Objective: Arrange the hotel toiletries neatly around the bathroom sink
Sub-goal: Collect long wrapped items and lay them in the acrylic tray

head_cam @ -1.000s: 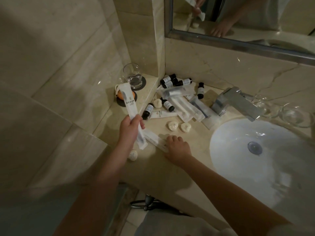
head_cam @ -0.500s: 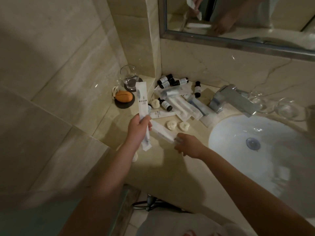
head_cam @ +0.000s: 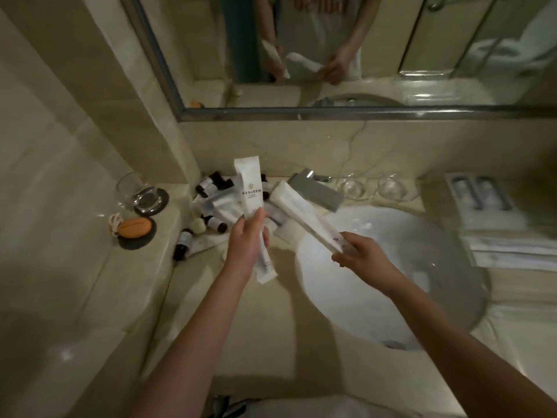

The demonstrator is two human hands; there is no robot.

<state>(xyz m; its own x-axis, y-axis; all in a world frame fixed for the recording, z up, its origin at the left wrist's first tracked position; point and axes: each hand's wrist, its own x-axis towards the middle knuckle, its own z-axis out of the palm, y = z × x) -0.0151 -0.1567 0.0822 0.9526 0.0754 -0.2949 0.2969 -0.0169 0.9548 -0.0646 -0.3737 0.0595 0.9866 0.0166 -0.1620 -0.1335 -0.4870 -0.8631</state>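
Nearest, above the front-left part of the beige marble countertop (head_cam: 241, 321), the left hand (head_cam: 245, 245) has its fingers curled round the lower half of a long white paper-wrapped sachet with grey print (head_cam: 250, 191), held almost upright. Just right of it, over the left rim of the round white sink basin (head_cam: 391, 282), the right hand (head_cam: 361, 254) pinches the near end of a second long white sachet (head_cam: 301, 215), which slants up and left toward the square chrome faucet (head_cam: 316, 190). Both packets are in the air, apart from each other.

The step looks like gathering the long packets into a matched set. It would go best to bring the two together with ends flush and print upward, gripping lightly so the wrappers do not crease. They should then go down parallel to the countertop's front edge on bare marble, clear of the basin.

Behind the hands, at the back-left corner, small dark bottles with white labels (head_cam: 211, 184) and more white packets lie in a loose heap. Any set-down should avoid nudging them. Farthest is the framed wall mirror (head_cam: 452, 70).
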